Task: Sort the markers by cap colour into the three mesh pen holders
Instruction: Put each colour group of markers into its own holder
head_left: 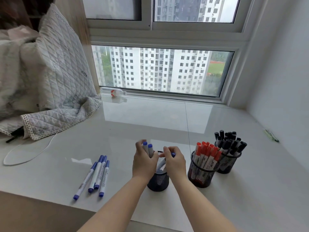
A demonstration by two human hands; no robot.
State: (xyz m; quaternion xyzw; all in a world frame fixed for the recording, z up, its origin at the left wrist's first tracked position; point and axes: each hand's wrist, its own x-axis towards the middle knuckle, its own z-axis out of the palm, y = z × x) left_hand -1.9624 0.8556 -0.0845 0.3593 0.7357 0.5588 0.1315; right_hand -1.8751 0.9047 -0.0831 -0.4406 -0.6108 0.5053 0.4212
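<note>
Three black mesh pen holders stand on the white sill. The near one point(158, 180) sits under both my hands. My left hand point(144, 162) grips two blue-capped markers point(148, 148) upright over its mouth. My right hand point(174, 162) pinches another blue-capped marker point(173, 154) above the same holder. The middle holder point(201, 174) is full of red-capped markers point(207, 150). The far right holder point(229, 162) is packed with black-capped markers point(229, 139). Several blue-capped markers point(96, 176) lie loose on the sill to the left.
A quilted blanket point(50, 84) is heaped at the left, with a white cable point(30, 153) looping out beneath it. A plastic bottle point(114, 93) lies by the window. A green pen point(271, 135) rests near the right wall. The sill's front edge runs below the loose markers.
</note>
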